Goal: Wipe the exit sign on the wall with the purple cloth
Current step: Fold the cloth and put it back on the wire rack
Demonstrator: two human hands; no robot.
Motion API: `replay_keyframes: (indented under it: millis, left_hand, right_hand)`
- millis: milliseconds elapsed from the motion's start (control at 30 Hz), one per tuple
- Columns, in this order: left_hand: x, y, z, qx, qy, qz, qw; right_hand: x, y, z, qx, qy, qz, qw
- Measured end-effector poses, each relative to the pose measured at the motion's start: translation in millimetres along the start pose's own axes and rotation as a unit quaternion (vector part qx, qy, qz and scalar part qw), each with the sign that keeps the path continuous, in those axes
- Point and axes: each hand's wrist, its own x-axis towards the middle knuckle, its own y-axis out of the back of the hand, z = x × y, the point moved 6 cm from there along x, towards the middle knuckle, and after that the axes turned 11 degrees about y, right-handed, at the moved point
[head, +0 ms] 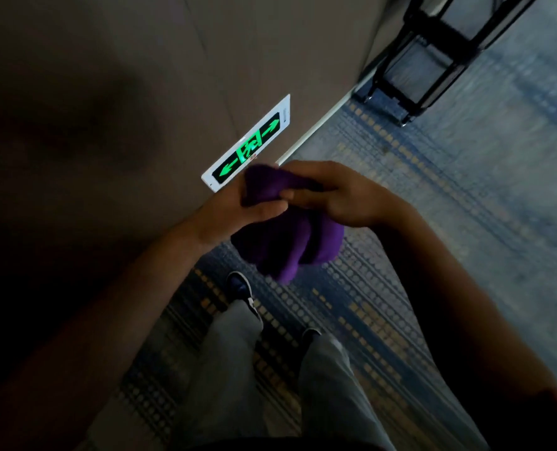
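The exit sign (252, 142) is a white-framed panel with glowing green arrows and a running figure, mounted low on the beige wall just above the floor. A bunched purple cloth (286, 242) hangs between both my hands, in front of the sign's lower left end. My left hand (238, 206) grips the cloth's upper fold from the wall side. My right hand (332, 193) pinches the same fold from the other side. The cloth covers a small part of the sign's lower edge; I cannot tell whether it touches the sign.
A black metal-framed cart or stand (433, 50) sits on the carpet at the upper right by the wall. Patterned blue carpet (433, 206) stretches to the right. My legs and shoes (241, 288) stand below the cloth, close to the wall's white baseboard (316, 128).
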Motion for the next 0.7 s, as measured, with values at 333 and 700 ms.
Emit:
replay_keyframes:
  millis: [333, 700]
  left_hand:
    - [-93, -143, 116, -0.050, -0.067, 0.096, 0.992]
    - [-50, -223, 203, 0.066, -0.086, 0.051, 0.993]
  right_hand:
    - [-154, 100, -101, 0.037, -0.065, 0.056, 0.996]
    - [-289, 180, -123, 0.056, -0.101, 0.198, 0.973]
